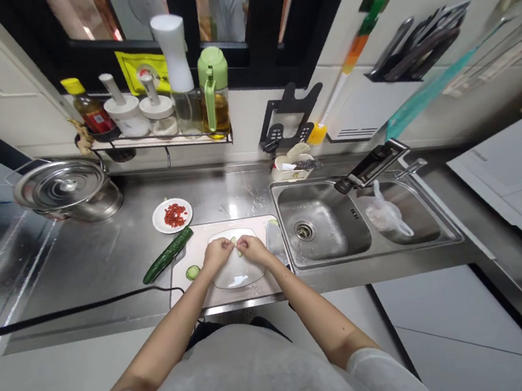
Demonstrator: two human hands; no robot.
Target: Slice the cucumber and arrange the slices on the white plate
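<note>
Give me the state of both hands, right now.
Left hand: closed, pinching a pale green piece, apparently cucumber, over the white plate.
Right hand: closed, also pinching pale green; whether it's the same piece can't be told.

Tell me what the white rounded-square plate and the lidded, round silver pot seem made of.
The white rounded-square plate looks like glossy glazed ceramic, from its bright highlight, though glass is possible. The lidded, round silver pot looks like polished stainless steel, from its metallic reflections.
</note>
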